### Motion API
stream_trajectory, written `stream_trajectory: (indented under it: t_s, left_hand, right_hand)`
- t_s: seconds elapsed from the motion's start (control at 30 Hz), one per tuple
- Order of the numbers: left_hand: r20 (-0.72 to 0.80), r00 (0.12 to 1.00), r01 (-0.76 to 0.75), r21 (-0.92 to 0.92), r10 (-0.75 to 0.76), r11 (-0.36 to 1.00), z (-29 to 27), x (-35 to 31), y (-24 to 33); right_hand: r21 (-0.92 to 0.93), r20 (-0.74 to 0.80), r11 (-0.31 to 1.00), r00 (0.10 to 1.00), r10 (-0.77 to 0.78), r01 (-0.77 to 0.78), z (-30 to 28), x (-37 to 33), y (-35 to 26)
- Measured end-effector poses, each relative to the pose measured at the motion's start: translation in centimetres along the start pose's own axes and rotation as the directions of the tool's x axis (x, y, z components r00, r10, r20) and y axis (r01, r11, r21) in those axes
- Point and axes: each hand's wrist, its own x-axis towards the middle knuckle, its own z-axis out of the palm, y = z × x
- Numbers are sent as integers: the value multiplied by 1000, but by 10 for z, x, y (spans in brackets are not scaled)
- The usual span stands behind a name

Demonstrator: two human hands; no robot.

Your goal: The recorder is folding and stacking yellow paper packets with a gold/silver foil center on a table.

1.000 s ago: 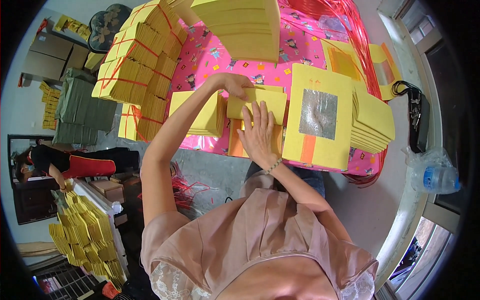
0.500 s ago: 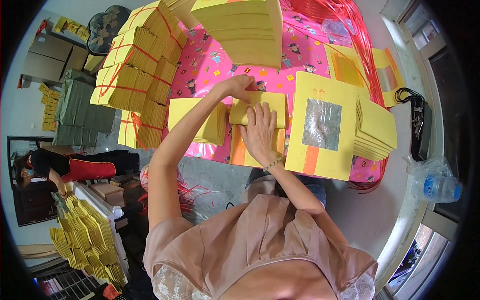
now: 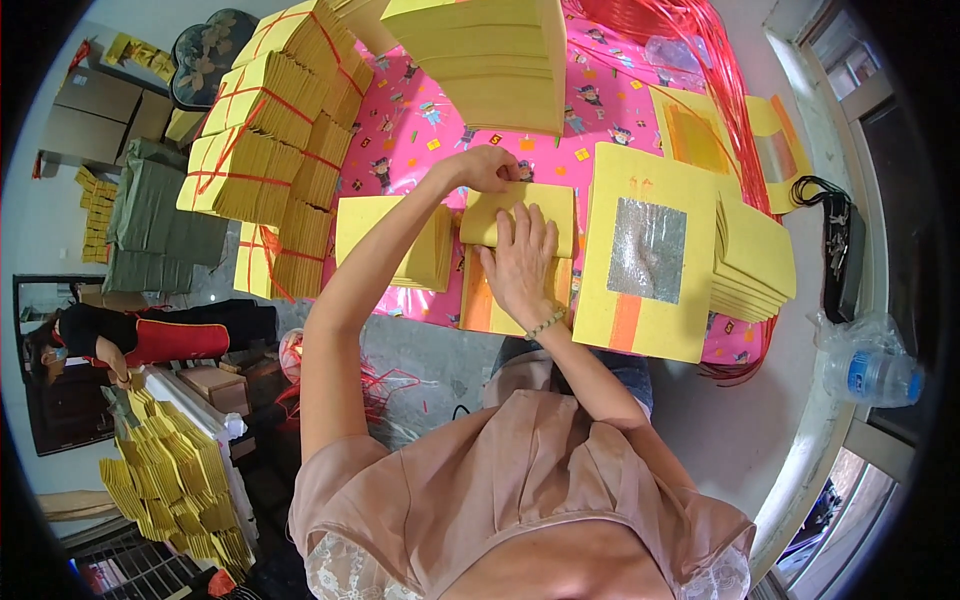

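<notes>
A folded stack of yellow paper (image 3: 552,205) lies before me at the table's near edge, over another yellow sheet with an orange band (image 3: 478,290). My right hand (image 3: 522,258) rests flat on the fold, fingers stretched and slightly spread. At its far edge, my left hand (image 3: 488,168) has its fingers curled together, closed on the paper's edge; the fingertips are partly hidden. Left of the fold sits another folded yellow stack (image 3: 395,235), partly behind my left forearm. On the right lies a yellow sheet pile with a silver square (image 3: 648,250).
Bundles tied with red string (image 3: 250,135) rise at the left of the pink patterned tablecloth (image 3: 400,110). A tall yellow stack (image 3: 490,70) stands at the far side. Red strands (image 3: 725,110) hang at the right. At far left a person (image 3: 110,335) handles yellow bundles (image 3: 175,460).
My left thumb has drawn in toward the fingers at the far edge of the fold. My right hand stays pressed on it. The person at far left has shifted slightly.
</notes>
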Motion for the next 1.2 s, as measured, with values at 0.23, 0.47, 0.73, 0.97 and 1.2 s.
stream_trajectory:
  t_s: [0.23,0.47,0.73,0.97,1.2]
  left_hand:
    - [24,999,-34,-60,35,998,-2,9,-12]
    - [94,995,-35,-19,37,999,-8,9,-3]
    - [81,997,-5,-21,7,1000,-7,9,-5]
    - [63,997,-53,-3,53,999,-8,6,-3]
    - [-75,997,35,88,-29,995,0,8,12]
  right_hand:
    - [7,-3,1000,1000,0,0,0,1,-1]
    - [1,-1,1000,1000,11,-11,0,1,0]
    - [-6,-12,1000,1000,19,-19,2,2,-1]
    - [0,-18,1000,1000,7,-7,3,3,-1]
    - [-46,-7,999,1000,13,-13,5,0,1]
